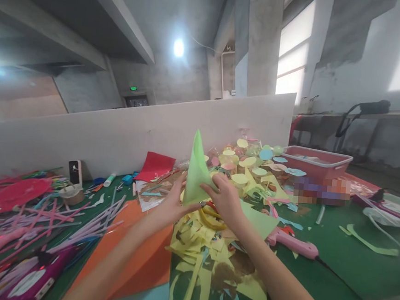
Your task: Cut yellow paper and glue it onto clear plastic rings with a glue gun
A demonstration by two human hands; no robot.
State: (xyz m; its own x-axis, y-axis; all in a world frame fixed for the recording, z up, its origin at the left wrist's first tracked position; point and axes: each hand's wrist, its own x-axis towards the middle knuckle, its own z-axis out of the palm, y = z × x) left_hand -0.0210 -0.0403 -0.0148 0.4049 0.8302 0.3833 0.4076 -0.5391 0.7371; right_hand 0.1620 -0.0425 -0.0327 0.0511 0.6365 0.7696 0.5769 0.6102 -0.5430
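Note:
A light green sheet point(195, 179), perhaps paper or thin foam, stands curled to a tall point in the middle of the head view. My left hand point(177, 200) grips its left side and lower edge, the thumb stretched along the bottom. On the other side my right hand point(224, 197) is closed on the sheet, fingers pinching its right edge. Just below my hands lie yellow-handled scissors point(213, 219), partly covered. Yellow paper scraps point(196, 240) are heaped under them. Another light green piece point(258, 221) lies behind my right forearm.
A pink glue gun point(294, 244) with a black cord lies right. An orange sheet point(136, 251) and pink and purple sticks point(93, 225) spread left. Paper-topped clear cups point(248, 156) crowd the back, beside a pink bin point(320, 164). A white partition point(118, 132) bounds the table.

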